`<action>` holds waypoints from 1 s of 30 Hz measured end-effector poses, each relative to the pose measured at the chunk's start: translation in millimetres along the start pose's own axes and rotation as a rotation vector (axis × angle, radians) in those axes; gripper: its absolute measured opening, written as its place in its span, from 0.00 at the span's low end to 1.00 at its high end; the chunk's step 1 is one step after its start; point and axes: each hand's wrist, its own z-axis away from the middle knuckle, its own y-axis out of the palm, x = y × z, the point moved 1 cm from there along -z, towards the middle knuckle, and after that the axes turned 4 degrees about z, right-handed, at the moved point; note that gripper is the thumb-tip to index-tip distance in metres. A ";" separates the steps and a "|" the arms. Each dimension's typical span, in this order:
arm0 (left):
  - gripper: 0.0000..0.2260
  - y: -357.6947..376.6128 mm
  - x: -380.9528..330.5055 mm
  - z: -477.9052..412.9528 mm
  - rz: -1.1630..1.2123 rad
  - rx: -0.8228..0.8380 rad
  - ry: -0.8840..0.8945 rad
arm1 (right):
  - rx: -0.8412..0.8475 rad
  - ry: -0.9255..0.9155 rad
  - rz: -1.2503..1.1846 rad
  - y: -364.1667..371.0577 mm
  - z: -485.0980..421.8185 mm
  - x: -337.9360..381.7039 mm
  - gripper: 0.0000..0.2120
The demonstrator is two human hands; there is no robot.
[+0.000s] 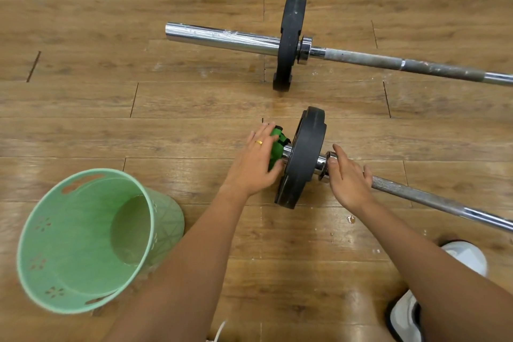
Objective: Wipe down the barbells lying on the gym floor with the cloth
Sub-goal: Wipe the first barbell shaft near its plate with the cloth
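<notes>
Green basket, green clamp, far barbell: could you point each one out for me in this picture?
green basket (69, 230), head view, on its inner wall.
green clamp (276, 137), head view, on its green body.
far barbell (222, 39), head view, on its shiny bare end.
</notes>
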 end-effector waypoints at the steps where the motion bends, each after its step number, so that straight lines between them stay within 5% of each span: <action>1: 0.25 1.6 -1.7 -1.2 -0.055 0.012 0.027 | 0.003 -0.002 0.002 0.6 -0.1 -0.8 0.26; 10: 0.46 24.0 -2.7 29.4 -0.191 0.011 0.021 | -0.038 0.003 0.027 6.0 -1.1 -0.2 0.26; 19: 0.41 15.4 -15.4 -38.6 -0.139 0.022 -0.062 | -0.206 -0.066 0.211 30.0 17.5 -12.0 0.29; 30: 0.43 16.6 -10.6 -25.3 -0.123 0.029 -0.015 | -0.198 -0.034 0.255 36.0 16.7 -16.5 0.31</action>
